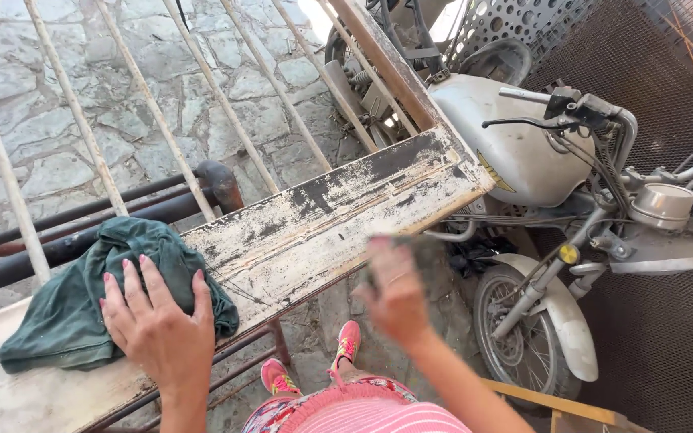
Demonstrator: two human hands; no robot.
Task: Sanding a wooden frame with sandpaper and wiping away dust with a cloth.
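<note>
My left hand lies flat with fingers spread on a crumpled dark green cloth. The cloth rests on the near rail of a worn wooden frame with flaking white paint and thin bars. My right hand hovers blurred by the rail's front edge. It grips a small dark object, too blurred to identify.
A grey motorcycle stands to the right, its front wheel near my feet in pink shoes. Dark metal pipes lie under the frame. Stone paving lies beyond, and metal mesh flooring is at right.
</note>
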